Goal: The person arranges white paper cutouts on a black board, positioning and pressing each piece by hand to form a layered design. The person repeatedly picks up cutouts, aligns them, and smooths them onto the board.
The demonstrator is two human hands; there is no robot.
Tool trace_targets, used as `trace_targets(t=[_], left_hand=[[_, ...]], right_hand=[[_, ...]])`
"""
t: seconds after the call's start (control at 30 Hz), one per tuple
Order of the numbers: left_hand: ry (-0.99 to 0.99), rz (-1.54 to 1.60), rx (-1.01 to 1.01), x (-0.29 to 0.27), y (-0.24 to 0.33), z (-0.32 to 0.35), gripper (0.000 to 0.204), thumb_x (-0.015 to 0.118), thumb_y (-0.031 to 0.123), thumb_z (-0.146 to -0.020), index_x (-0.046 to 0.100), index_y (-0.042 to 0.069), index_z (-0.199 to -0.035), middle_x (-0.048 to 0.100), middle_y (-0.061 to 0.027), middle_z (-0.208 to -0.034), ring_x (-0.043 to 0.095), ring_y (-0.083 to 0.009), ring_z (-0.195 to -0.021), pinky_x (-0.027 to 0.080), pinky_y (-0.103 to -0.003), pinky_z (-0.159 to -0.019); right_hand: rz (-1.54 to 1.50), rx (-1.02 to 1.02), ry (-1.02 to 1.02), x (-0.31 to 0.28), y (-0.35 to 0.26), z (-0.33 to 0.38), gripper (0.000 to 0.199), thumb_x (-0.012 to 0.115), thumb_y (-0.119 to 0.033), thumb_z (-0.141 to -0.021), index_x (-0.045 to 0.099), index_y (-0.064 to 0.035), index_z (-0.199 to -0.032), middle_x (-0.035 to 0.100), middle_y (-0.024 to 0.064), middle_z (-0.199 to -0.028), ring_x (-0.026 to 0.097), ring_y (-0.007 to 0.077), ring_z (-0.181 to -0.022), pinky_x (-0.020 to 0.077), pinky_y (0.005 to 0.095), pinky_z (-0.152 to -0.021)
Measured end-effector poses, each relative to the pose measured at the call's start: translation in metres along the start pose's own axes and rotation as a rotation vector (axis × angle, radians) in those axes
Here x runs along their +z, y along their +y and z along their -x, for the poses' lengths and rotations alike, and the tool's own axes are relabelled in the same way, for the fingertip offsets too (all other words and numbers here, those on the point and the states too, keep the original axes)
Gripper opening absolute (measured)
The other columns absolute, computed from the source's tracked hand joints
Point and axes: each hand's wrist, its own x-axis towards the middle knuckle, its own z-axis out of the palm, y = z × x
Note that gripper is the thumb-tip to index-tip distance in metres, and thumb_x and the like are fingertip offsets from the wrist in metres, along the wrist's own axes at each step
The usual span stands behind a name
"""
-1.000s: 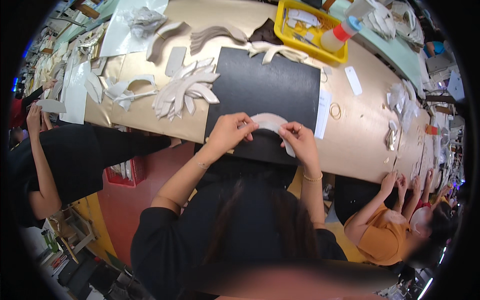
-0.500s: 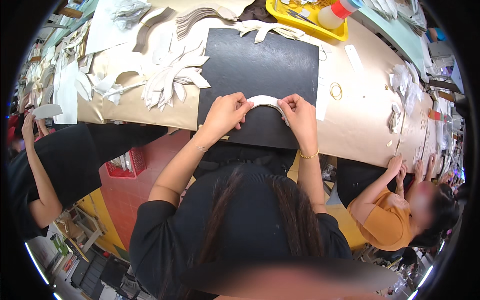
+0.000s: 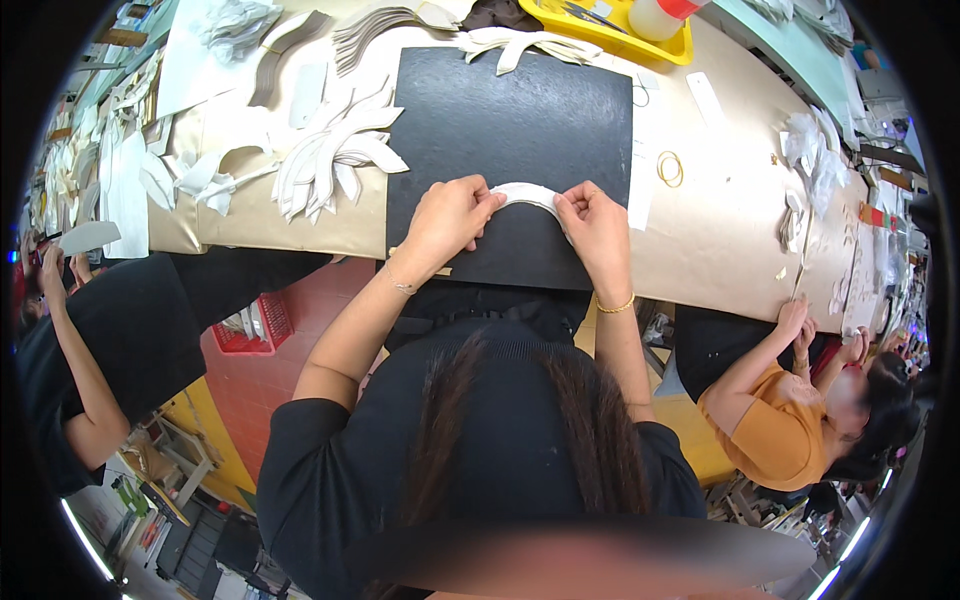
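Observation:
A curved white strip [image 3: 526, 192] arches between my two hands over the black mat [image 3: 515, 110]. My left hand [image 3: 452, 218] pinches its left end between thumb and fingers. The right end is gripped by my right hand [image 3: 594, 222], also with thumb and fingers closed. Left of the mat lies a fanned heap of similar curved white pieces [image 3: 330, 155]. More white strips [image 3: 525, 42] rest along the mat's far edge.
Stacked curved strips [image 3: 385, 35] and a grey stack [image 3: 283, 52] lie at the far left. A yellow tray [image 3: 670, 48] with a bottle stands at the back. Rubber bands [image 3: 670, 169] lie right of the mat. Co-workers sit at both sides, one in an orange shirt [image 3: 770, 430].
The strip has turned slightly in my fingers and its arch looks flatter. Both hands keep their hold at its ends. The whole view has shifted a little.

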Motion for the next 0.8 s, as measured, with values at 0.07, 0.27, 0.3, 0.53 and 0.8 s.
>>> trace_targets(t=[0.07,0.27,0.3,0.53,0.8], left_hand=[[-0.006,0.012,-0.011,-0.0002,-0.0002,-0.0008,0.034,0.064,0.031,-0.097,0.065,0.0,-0.081,0.064,-0.0068,-0.058,0.062,-0.0144,-0.045,0.049,-0.029,-0.049],[-0.01,0.016,-0.007,-0.0007,-0.0021,-0.0028,0.035,0.065,0.03,-0.097,0.065,-0.002,-0.083,0.064,-0.0068,-0.058,0.06,-0.0116,-0.044,0.045,-0.026,-0.045],[-0.009,0.015,-0.006,-0.0007,-0.0022,-0.0027,0.035,0.065,0.03,-0.097,0.065,-0.002,-0.083,0.064,-0.0069,-0.058,0.06,-0.0117,-0.044,0.045,-0.026,-0.045],[0.004,-0.019,0.011,0.0009,-0.0025,-0.0035,0.035,0.065,0.03,-0.097,0.064,-0.001,-0.081,0.063,-0.0071,-0.057,0.06,-0.0128,-0.043,0.045,-0.027,-0.045],[0.019,-0.131,0.012,0.0008,-0.0009,-0.0033,0.033,0.067,0.03,-0.095,0.065,0.0,-0.082,0.064,-0.0071,-0.057,0.06,-0.0127,-0.043,0.046,-0.028,-0.046]], right_hand=[[-0.003,0.0,0.009,0.0008,-0.0011,0.001,0.022,0.071,-0.019,-0.089,0.068,0.0032,-0.086,0.066,0.0096,-0.067,0.062,0.016,-0.059,0.0494,0.0302,-0.059],[0.024,-0.035,0.024,0.0022,-0.0018,-0.0003,0.019,0.071,-0.018,-0.088,0.069,-0.0004,-0.083,0.067,0.0134,-0.069,0.067,0.0268,-0.063,0.0517,0.0363,-0.062],[0.027,-0.036,0.026,0.0024,-0.0018,-0.0004,0.018,0.071,-0.018,-0.088,0.069,-0.0008,-0.083,0.067,0.0133,-0.069,0.067,0.027,-0.063,0.0517,0.0366,-0.062],[0.071,-0.038,0.031,0.0039,-0.0032,0.0006,0.018,0.071,-0.018,-0.088,0.067,-0.0017,-0.082,0.067,0.0128,-0.069,0.066,0.0286,-0.064,0.0516,0.0382,-0.063],[0.13,-0.077,0.03,0.0053,-0.003,-0.0016,0.02,0.071,-0.018,-0.088,0.067,0.0012,-0.085,0.066,0.0127,-0.067,0.064,0.0239,-0.059,0.0503,0.0349,-0.06]])
